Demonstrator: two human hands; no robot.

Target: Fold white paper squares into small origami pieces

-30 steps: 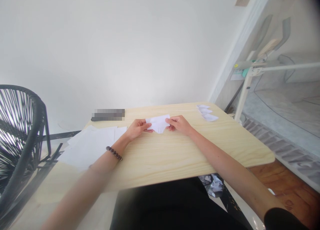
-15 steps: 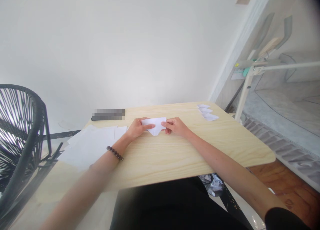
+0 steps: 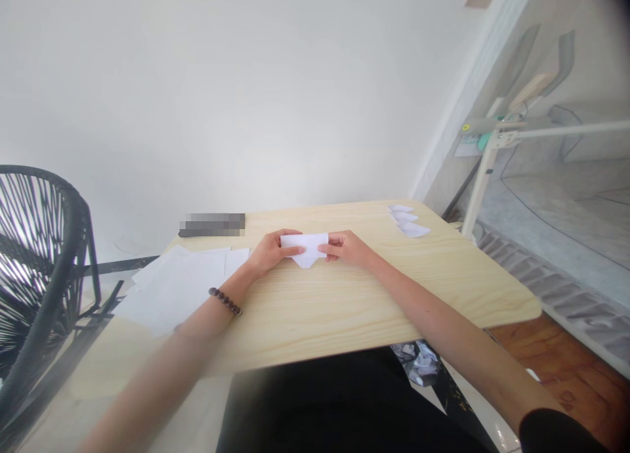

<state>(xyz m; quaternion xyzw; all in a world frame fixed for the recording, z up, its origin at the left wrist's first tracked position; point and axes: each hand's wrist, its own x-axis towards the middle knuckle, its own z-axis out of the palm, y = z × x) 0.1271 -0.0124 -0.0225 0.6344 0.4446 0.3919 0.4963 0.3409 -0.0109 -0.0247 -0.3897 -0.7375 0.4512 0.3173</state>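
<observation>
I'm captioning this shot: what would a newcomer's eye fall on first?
Probably the folded white paper at the table, held by the left hand and right hand. Next, perhaps, the small paper pieces lined up near the far right corner, or the black woven chair at the picture's left edge.

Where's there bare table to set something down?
Bare tabletop shows between the right hand and the small paper shapes, and along the near edge between the forearms. Crowded: the left side, under white sheets, and the middle, where that hand and the left hand hold folded paper.
</observation>
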